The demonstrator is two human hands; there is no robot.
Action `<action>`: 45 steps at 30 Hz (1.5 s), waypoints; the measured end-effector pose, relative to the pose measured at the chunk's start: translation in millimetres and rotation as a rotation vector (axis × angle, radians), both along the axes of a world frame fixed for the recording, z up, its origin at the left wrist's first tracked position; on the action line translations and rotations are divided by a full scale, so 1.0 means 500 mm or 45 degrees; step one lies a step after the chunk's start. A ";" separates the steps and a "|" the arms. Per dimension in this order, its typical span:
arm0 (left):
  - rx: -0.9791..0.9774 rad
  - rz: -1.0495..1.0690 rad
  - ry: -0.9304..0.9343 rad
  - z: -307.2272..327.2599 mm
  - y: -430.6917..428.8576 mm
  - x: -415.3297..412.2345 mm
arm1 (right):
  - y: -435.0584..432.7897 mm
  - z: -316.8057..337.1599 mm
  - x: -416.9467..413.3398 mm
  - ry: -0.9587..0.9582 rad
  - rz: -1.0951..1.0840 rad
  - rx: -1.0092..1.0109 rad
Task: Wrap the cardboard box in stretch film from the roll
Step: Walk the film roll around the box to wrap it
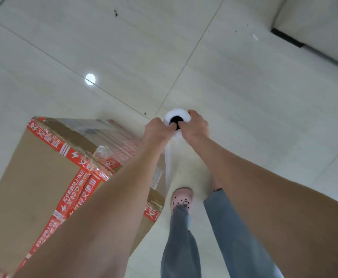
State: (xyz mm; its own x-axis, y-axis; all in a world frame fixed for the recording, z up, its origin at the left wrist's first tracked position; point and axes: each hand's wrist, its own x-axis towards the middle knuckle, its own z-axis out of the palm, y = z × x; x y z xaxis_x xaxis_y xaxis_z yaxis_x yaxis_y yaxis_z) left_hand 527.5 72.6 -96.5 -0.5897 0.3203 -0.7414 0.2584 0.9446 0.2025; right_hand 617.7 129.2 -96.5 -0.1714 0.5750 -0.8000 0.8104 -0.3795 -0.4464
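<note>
A tall brown cardboard box (33, 177) with red printed tape along its edges stands on the floor at lower left. Clear film covers part of its top and right side. The stretch film roll (177, 115) is held upright to the right of the box, seen end-on, white with a dark core. My left hand (157, 130) grips its left side and my right hand (196, 126) its right side, with fingers at the core. A sheet of film (168, 165) runs down from the roll toward the box's right corner.
Glossy pale floor tiles (244, 97) stretch all around the box. My legs in grey trousers and a pink clog (182, 198) stand just right of the box. A light-coloured wall base with a dark strip (288, 39) lies at the far upper right.
</note>
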 end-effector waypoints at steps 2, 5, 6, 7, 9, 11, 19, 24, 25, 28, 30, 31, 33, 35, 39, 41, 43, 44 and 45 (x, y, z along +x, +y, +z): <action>0.052 -0.159 0.043 0.010 0.021 0.003 | 0.020 -0.002 -0.006 -0.042 0.031 -0.015; 0.086 -0.436 0.112 0.022 0.064 0.013 | 0.034 -0.003 -0.001 -0.056 0.050 -0.082; 0.074 -0.524 0.127 0.024 0.077 0.017 | 0.038 -0.002 0.002 -0.054 0.038 -0.101; 0.052 -0.594 0.139 0.025 0.088 0.020 | 0.043 -0.003 0.005 -0.060 0.028 -0.113; -0.011 -0.657 0.148 0.026 0.102 0.024 | 0.053 -0.005 0.009 -0.085 0.077 -0.108; -0.062 -0.652 0.150 0.019 0.110 0.024 | 0.058 -0.005 0.010 -0.086 0.131 -0.084; -0.123 -0.548 0.070 0.005 0.111 -0.010 | 0.060 0.003 -0.020 -0.089 0.242 -0.062; -0.097 -0.499 0.101 0.000 0.107 -0.053 | 0.079 0.006 -0.064 -0.133 0.297 -0.076; -0.086 -0.463 0.089 0.000 0.103 -0.064 | 0.082 0.009 -0.073 -0.131 0.297 -0.082; -0.066 -0.294 0.042 -0.005 0.097 -0.100 | 0.090 0.012 -0.098 -0.110 0.207 -0.002; -0.071 -0.110 0.009 -0.005 0.092 -0.122 | 0.093 0.010 -0.113 -0.100 0.175 0.067; -0.064 0.002 -0.012 -0.005 0.090 -0.133 | 0.094 0.008 -0.122 -0.093 0.189 0.069; -0.044 0.203 -0.044 -0.005 0.085 -0.154 | 0.096 0.008 -0.144 -0.084 0.211 -0.031; -0.027 0.361 -0.060 -0.005 0.076 -0.175 | 0.097 0.010 -0.174 -0.052 0.162 -0.185; -0.009 0.488 -0.159 -0.004 0.056 -0.209 | 0.103 0.009 -0.236 -0.032 0.223 -0.162; -0.012 0.308 -0.121 -0.005 0.059 -0.226 | 0.106 0.007 -0.256 -0.046 0.265 -0.127; 0.028 0.041 -0.039 0.001 0.075 -0.241 | 0.106 0.007 -0.267 -0.063 0.289 -0.120; 0.051 -0.076 -0.009 0.004 0.087 -0.247 | 0.103 0.006 -0.269 -0.072 0.301 -0.117; 0.060 -0.173 0.010 0.005 0.098 -0.251 | 0.102 0.006 -0.270 -0.081 0.315 -0.109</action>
